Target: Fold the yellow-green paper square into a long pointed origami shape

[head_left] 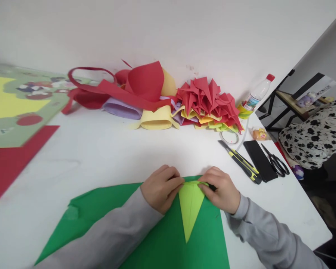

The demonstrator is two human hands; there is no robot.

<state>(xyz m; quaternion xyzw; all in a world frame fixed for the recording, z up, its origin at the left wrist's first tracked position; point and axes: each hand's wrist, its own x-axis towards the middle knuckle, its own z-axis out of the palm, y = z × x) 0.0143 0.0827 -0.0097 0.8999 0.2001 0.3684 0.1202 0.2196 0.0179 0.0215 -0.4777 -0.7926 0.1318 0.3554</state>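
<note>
The left hand [162,188] is curled, its fingertips pressed together on the upper left corner of a light-green folded piece [189,209]. The right hand [222,188] is curled the same way, pinching the upper right corner. The piece is a narrow triangle, wide edge up between the two hands and tip pointing back toward the person, with a crease down its middle. It lies flat on a dark green sheet [162,246] at the near edge of the white bench [114,149] and both forearms rest on that sheet. To the right, well apart from the hands, lie a yellow-and-black utility knife [242,162], a black strip [260,160] and scissors [277,162]. Against the wall sits a heap of folded red paper [207,99].
</note>
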